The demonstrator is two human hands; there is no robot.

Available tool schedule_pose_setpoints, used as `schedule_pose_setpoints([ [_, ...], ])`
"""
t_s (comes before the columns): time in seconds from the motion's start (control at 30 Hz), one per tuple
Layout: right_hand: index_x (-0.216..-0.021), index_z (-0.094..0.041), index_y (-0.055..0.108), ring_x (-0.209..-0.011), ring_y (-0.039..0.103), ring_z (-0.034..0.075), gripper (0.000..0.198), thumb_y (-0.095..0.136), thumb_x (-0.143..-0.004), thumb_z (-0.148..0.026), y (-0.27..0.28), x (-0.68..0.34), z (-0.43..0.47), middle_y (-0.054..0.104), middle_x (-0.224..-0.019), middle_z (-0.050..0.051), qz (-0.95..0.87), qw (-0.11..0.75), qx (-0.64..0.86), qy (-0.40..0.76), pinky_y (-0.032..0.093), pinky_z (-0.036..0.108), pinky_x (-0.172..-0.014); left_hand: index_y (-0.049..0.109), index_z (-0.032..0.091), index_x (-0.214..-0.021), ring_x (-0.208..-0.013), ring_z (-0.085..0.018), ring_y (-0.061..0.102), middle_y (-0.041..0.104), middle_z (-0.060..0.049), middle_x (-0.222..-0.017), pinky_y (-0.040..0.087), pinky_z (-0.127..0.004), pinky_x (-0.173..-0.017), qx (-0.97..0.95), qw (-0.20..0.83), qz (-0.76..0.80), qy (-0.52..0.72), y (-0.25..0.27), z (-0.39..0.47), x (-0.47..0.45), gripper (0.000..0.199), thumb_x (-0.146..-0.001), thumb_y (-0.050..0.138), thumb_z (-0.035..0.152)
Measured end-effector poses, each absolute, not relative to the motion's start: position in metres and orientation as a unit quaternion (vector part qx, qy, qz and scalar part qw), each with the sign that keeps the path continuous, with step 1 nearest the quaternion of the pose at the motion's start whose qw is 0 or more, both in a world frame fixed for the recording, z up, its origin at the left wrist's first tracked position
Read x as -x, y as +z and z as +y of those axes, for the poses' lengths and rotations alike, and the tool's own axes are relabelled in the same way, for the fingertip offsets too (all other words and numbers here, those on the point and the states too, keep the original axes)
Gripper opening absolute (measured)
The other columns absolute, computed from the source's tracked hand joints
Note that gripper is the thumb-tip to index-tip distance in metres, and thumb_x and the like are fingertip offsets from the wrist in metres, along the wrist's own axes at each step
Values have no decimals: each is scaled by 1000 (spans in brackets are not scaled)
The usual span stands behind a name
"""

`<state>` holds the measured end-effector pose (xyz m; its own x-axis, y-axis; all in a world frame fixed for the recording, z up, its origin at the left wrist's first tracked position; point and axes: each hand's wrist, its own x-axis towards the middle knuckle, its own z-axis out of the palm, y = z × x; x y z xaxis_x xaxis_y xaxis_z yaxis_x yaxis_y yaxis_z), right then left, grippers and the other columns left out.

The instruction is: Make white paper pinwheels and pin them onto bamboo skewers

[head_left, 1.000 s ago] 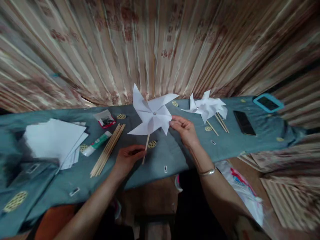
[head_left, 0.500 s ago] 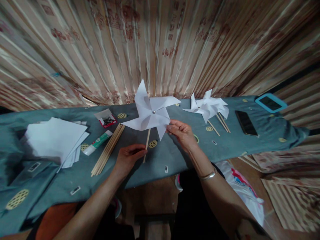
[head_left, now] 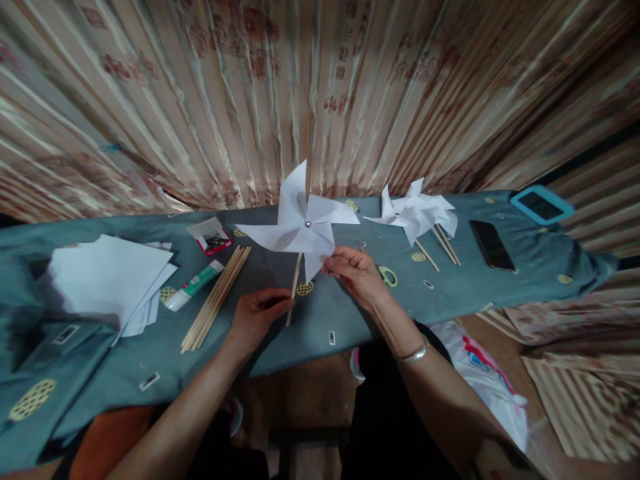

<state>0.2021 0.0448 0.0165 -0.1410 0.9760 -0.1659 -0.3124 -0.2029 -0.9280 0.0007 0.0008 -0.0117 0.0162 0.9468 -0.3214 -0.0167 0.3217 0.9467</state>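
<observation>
A white paper pinwheel (head_left: 307,223) on a thin wooden stick (head_left: 296,280) is held up over the table, a silver pin at its centre. Low on the stick, my left hand (head_left: 257,317) pinches it between thumb and fingers. My right hand (head_left: 353,270), with a bangle at the wrist, has its fingers closed at the edge of the lower right blade. Left of my left hand lies a bundle of wooden sticks (head_left: 216,300). Green-handled scissors (head_left: 388,276) lie partly hidden behind my right hand.
Left on the table are stacked white paper (head_left: 110,277), a glue stick (head_left: 195,285) and a small red box of pins (head_left: 210,237). To the right lie other pinwheels (head_left: 417,210), a phone (head_left: 491,245) and a blue-framed device (head_left: 543,204). A curtain (head_left: 280,100) hangs behind.
The pinwheel's blades have turned clockwise about the pin. My right hand has shifted slightly left and down with a blade, showing more of the scissors. My left hand stays on the stick.
</observation>
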Motion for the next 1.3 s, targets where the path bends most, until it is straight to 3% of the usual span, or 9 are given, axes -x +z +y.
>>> schedule_pose_setpoints([
  [0.6,-73,-18,74,-57,65,9,33,91,-56,-41,16,-200,42,73,-62,-1,-345,461,414,704,52,19,-58,79,19,-72,-73,-20,66,76,-6,-78,52,-29,-72,-406,587,566,412,-9,1,-1,32,-51,87,41],
  [1.0,-69,-17,74,-54,62,8,33,88,-59,-45,13,-189,39,71,-60,-2,-381,429,405,712,47,20,-55,78,20,-71,-71,-18,65,75,-5,-75,51,-27,-71,-415,590,560,407,-8,1,-2,26,-52,86,37],
  [1.3,-72,-18,75,-54,60,11,35,83,-64,-51,15,-195,38,70,-59,-1,-469,420,438,641,43,25,-56,79,20,-71,-70,-19,65,76,-5,-75,52,-29,-71,-403,592,561,415,-8,1,1,30,-51,87,40],
])
